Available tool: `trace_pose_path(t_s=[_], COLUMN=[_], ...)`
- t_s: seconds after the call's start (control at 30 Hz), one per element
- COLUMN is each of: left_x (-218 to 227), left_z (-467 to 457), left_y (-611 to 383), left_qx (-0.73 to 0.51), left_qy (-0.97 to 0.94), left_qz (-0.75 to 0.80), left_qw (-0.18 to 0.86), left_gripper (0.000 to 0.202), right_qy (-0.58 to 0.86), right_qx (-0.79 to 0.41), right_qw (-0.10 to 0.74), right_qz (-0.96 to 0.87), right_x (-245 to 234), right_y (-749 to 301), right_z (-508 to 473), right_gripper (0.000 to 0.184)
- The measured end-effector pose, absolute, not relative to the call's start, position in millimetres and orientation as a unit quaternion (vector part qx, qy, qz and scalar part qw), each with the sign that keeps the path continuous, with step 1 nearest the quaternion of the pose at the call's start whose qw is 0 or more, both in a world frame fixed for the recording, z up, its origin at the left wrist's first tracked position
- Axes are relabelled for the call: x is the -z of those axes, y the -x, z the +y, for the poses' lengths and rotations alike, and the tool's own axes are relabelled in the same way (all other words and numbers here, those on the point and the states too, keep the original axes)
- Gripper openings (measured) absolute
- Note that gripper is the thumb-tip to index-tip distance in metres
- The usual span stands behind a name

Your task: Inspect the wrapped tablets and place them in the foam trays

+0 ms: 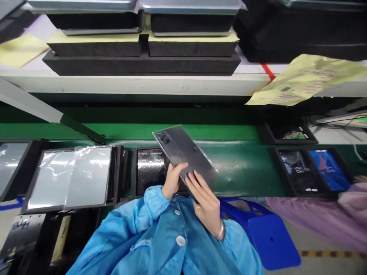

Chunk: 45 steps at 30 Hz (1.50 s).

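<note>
A dark grey tablet [183,147] in clear film is held at a tilt in front of my chest, its back with the camera bump facing up. My left hand [172,178] grips its near left edge, thumb on top and the other fingers hidden beneath. My right hand [205,202] lies with fingers outstretched on the near part of its back. Just left of the tablet, a black foam tray [135,168] on the green bench holds a shiny dark tablet [150,168], partly covered by the held one.
Silvery film-covered tablets [88,175] sit in a foam tray at left. Lit devices [299,170] lie in trays at right. Above runs a white shelf [160,84] with a hanging yellow sheet [306,82]. A blue stool [266,233] and another person's purple sleeve [321,217] are at right.
</note>
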<state>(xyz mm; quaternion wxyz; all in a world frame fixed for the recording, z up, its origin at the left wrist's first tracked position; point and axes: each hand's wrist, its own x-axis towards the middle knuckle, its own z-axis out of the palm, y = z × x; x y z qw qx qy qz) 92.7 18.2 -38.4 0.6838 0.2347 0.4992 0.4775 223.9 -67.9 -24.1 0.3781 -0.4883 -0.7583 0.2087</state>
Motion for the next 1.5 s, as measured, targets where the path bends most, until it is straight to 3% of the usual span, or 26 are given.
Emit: trace_pose_path(t_s=[0.1, 0.2, 0.3, 0.37, 0.47, 0.7, 0.83, 0.97, 1.1, 1.27, 1.5], left_x=[13.8, -9.4, -30.4, -40.1, -47.5, -51.0, -9.1, 75.2, 141.2, 182.0, 208.9], left_z=[22.5, 16.5, 5.7, -0.1, -5.7, -9.6, -1.7, 4.1, 2.4, 8.6, 13.7], left_y=[-65.3, -40.3, -34.8, -37.8, -42.1, -47.5, -68.7, -99.7, -119.5, -120.1, -108.3], left_qx=[-0.487, -0.504, -0.533, -0.533, -0.527, -0.510, -0.459, -0.335, -0.273, -0.230, -0.169], left_qy=[-0.227, -0.301, -0.440, -0.516, -0.573, -0.575, -0.469, -0.401, -0.388, -0.391, -0.391], left_qz=[0.506, 0.453, 0.397, 0.380, 0.372, 0.385, 0.481, 0.572, 0.618, 0.693, 0.764], left_qw=[0.675, 0.671, 0.604, 0.552, 0.505, 0.511, 0.581, 0.632, 0.627, 0.561, 0.485], left_gripper=[0.044, 0.051, 0.080, 0.088, 0.082, 0.079, 0.060, 0.050, 0.045, 0.036, 0.058], right_qy=[0.388, 0.528, 0.581, 0.579, 0.598, 0.592, 0.593, 0.635, 0.674, 0.689, 0.741], right_qx=[-0.231, -0.211, -0.344, -0.431, -0.451, -0.462, -0.521, -0.554, -0.544, -0.515, -0.393], right_qw=[0.313, 0.431, 0.529, 0.538, 0.535, 0.542, 0.517, 0.450, 0.406, 0.370, 0.316], right_qz=[-0.835, -0.700, -0.513, -0.434, -0.392, -0.377, -0.330, -0.296, -0.292, -0.352, -0.443], right_x=[-19.3, -36.3, -27.0, -15.4, -2.6, -8.7, 7.0, 79.4, 156.0, 208.2, 249.6], right_y=[-242.6, -272.5, -289.2, -291.8, -293.9, -297.1, -298.3, -318.7, -335.0, -329.1, -308.7], right_z=[-61.5, -57.4, -55.6, -58.1, -66.7, -71.7, -35.6, 1.3, 3.2, 5.5, 21.2], right_gripper=[0.057, 0.065, 0.074, 0.063, 0.042, 0.041, 0.059, 0.073, 0.061, 0.043, 0.039])
